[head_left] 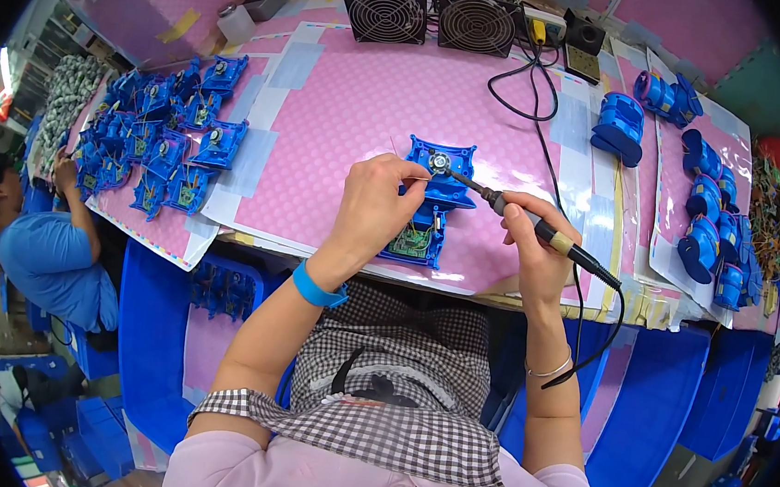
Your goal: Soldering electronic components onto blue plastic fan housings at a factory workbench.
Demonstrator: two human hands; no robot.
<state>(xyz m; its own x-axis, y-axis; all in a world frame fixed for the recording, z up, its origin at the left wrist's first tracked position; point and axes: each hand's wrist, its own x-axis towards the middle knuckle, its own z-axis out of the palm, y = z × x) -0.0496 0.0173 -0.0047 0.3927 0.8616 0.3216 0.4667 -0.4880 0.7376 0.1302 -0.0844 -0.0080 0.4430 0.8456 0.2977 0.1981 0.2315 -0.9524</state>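
In front of me an opened blue plastic housing (456, 194) lies on the pink work surface. Its upper half holds a small round speaker (439, 162), and its lower half a green circuit board (411, 241). My right hand (538, 243) is wrapped round a soldering iron (496, 200), whose tip points at the speaker's edge. Whether the tip touches it is too small to tell. At the speaker's left side, my left hand (380, 201) pinches what looks like a thin wire; its fingertips partly hide it.
Many similar open housings (162, 145) are heaped at left, near a co-worker in blue (55, 251). Blue rounded units (702, 224) stand at right. Two fans (385, 11) line the back. The iron's black cable (555, 156) crosses the right side. Blue bins (144, 352) sit below.
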